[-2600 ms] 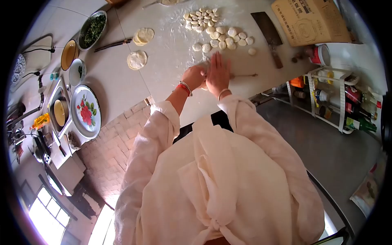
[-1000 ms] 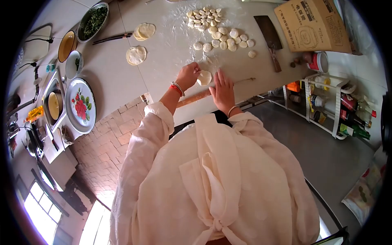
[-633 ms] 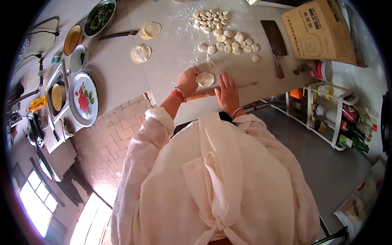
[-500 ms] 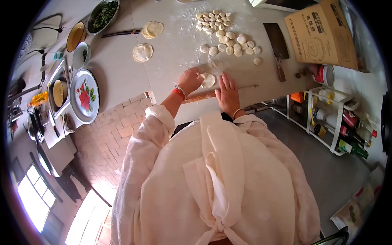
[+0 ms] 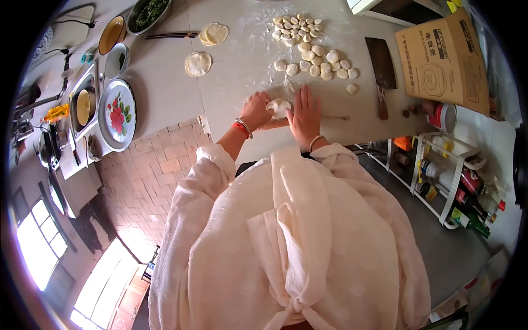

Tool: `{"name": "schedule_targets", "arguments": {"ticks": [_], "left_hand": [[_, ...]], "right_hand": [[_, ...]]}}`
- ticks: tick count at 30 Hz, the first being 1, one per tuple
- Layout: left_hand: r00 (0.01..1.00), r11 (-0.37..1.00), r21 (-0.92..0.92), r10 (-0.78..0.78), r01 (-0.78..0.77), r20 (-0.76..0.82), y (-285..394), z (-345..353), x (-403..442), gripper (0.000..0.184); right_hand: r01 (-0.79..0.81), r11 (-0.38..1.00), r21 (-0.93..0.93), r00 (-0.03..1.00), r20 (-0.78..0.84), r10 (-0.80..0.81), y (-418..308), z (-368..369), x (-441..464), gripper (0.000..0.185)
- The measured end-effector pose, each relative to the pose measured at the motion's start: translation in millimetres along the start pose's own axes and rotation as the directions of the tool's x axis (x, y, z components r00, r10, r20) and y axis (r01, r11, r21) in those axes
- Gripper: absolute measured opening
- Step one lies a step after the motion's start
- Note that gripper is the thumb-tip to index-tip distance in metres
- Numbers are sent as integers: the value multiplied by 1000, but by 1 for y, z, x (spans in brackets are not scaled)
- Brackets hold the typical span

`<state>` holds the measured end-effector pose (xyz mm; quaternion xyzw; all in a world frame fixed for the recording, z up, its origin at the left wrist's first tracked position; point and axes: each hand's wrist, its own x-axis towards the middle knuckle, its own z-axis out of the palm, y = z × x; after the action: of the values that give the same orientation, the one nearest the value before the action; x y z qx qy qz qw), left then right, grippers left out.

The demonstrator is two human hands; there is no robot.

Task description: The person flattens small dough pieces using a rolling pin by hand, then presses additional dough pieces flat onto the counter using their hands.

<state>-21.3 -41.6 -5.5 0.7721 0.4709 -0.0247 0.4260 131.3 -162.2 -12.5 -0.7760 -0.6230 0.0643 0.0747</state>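
My left hand pinches the left edge of a small round dough wrapper on the floury table. Flat on the table side of it, my right hand has its fingers stretched forward and its palm over a wooden rolling pin. The pin's thin end pokes out to the right of that hand, and its middle is hidden. Beyond my hands lie several small dough pieces, some flattened. Finished-looking round wrappers lie to the left, with a stack of wrappers behind them.
Right of the dough lies a cleaver, beside a cardboard rice cooker box. On the left are chopsticks, a bowl of chopped greens, a small bowl and a flowered enamel tray. A bottle rack stands lower right.
My right hand has shifted closer to my left hand and the wrapper, covering more of the rolling pin. The wrapper's near edge looks more curled. The whole view has shifted slightly.
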Motion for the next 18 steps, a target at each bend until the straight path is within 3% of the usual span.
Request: {"name": "schedule_targets", "arguments": {"ticks": [2,6,9,14,18], "left_hand": [[999,999,22,-32,33,-42,8,-1,0,19],[989,997,28,-68,72,-132,11,5,7,14],[988,1000,-25,-6,2,-153,5,9,6,14],[985,985,-148,-111,91,-135,4,5,10,19],[984,968,-221,-143,117,-103,2,0,16,20]], "right_hand": [[-8,999,41,998,-55,10,2,10,16,67],[62,997,-50,998,14,-61,5,6,27,64],[58,997,-48,998,34,-56,3,4,28,60],[47,993,-107,994,-95,-58,-2,14,76,58],[47,998,-53,998,-47,-49,-7,10,78,60]]}}
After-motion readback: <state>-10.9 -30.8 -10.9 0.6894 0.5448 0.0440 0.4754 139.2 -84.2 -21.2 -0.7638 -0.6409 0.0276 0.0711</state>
